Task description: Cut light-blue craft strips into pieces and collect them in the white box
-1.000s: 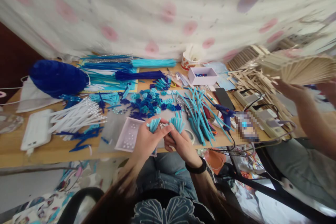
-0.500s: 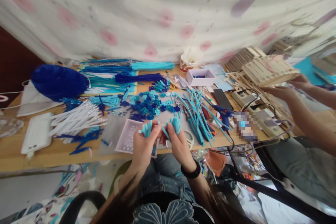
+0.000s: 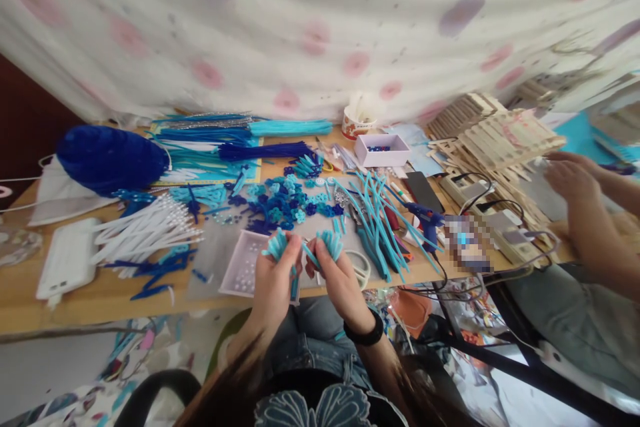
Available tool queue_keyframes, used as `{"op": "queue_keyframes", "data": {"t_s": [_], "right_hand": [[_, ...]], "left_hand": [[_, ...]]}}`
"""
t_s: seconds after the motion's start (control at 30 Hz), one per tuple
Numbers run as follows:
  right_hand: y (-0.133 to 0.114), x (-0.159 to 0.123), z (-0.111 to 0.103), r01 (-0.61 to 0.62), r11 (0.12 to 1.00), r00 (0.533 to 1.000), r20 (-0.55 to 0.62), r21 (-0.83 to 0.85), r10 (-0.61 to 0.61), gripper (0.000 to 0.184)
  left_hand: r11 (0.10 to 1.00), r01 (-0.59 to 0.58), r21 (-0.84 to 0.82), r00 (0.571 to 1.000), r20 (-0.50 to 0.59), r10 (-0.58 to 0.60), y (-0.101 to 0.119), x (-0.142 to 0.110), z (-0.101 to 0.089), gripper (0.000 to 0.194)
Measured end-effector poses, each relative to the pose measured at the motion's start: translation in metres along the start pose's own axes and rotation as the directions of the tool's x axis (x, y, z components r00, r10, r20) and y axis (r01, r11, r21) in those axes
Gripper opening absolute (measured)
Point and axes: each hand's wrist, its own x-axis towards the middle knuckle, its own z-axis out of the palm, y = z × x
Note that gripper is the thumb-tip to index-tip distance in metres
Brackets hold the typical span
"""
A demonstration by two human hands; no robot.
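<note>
My left hand point(image 3: 274, 283) is closed around a small bunch of light blue pipe cleaner pieces point(image 3: 277, 244), whose ends stick up above my fingers. My right hand point(image 3: 340, 280), with a black band on the wrist, grips a second bunch of light blue pipe cleaner pieces point(image 3: 330, 243). Both hands are held close together just above the near edge of the wooden table point(image 3: 100, 290). A shallow pink tray of white beads point(image 3: 241, 267) lies right behind my left hand.
Loose blue pipe cleaners point(image 3: 377, 217), small blue flowers point(image 3: 283, 200), white pearl stems point(image 3: 145, 230), a blue glue gun point(image 3: 425, 217), a white box point(image 3: 383, 147) and a cup point(image 3: 357, 121) cover the table. Another person's hands point(image 3: 570, 180) are by stacked wooden sticks point(image 3: 500, 137) at right.
My two hands have drawn slightly apart and lower, each keeping its bunch. The other person has set the wooden stick piece down onto the stack and lowered their hands.
</note>
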Motion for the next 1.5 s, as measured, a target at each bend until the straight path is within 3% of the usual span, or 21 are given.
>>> {"op": "queue_keyframes", "data": {"t_s": [0.07,0.27,0.37,0.47,0.63,0.83,0.97,1.07,1.13,1.27,1.33,1.5], "right_hand": [[0.000,0.001,0.000,-0.027,0.999,0.999,0.037,0.040,0.026,0.049],[0.001,0.002,0.004,-0.146,0.952,0.983,0.148,0.271,0.108,0.047],[0.003,0.002,0.005,-0.139,0.939,0.985,0.143,0.316,0.097,0.049],[0.004,0.002,0.005,-0.130,0.944,0.986,0.138,0.303,0.092,0.050],[0.003,0.001,0.006,-0.107,0.964,0.991,0.102,0.242,0.085,0.047],[0.002,-0.001,0.009,-0.114,0.981,0.991,0.086,0.154,0.101,0.046],[0.000,-0.001,0.007,-0.119,0.984,0.986,0.133,0.131,0.102,0.047],[-0.003,-0.002,0.004,-0.162,0.971,0.969,0.217,0.178,0.122,0.046],[-0.005,-0.002,0.002,-0.212,0.950,0.946,0.290,0.228,0.141,0.045],[-0.006,-0.005,-0.001,-0.281,0.922,0.899,0.409,0.267,0.155,0.042],[-0.007,-0.005,-0.002,-0.301,0.918,0.881,0.443,0.258,0.165,0.043],[-0.011,-0.004,-0.004,-0.321,0.919,0.851,0.495,0.228,0.175,0.044]], "left_hand": [[0.999,-0.025,-0.022,0.999,-0.024,0.025,0.004,0.003,-0.002,0.041],[0.995,-0.091,0.050,0.992,0.089,0.086,0.009,0.005,-0.006,0.038],[0.992,-0.059,0.113,0.996,0.072,0.051,0.008,0.002,-0.005,0.040],[0.990,-0.020,0.137,0.999,0.042,0.014,0.005,0.000,-0.005,0.041],[0.997,-0.070,-0.022,0.995,-0.079,0.068,0.004,0.004,-0.005,0.037],[0.991,-0.080,0.102,0.997,0.020,0.079,0.004,0.000,-0.002,0.041],[0.988,-0.042,0.146,0.999,0.019,0.040,0.004,0.000,-0.005,0.041],[0.981,-0.128,0.145,0.990,-0.039,0.135,0.007,0.004,-0.011,0.041],[0.962,-0.182,0.202,0.981,-0.024,0.191,0.013,0.007,-0.013,0.037],[0.916,-0.122,0.382,0.979,0.199,0.047,0.024,0.009,-0.015,0.022],[0.910,-0.105,0.400,0.967,0.255,0.000,0.025,0.008,-0.014,0.019],[0.955,-0.153,0.254,0.982,0.145,0.119,0.020,0.005,-0.015,0.021]]}}
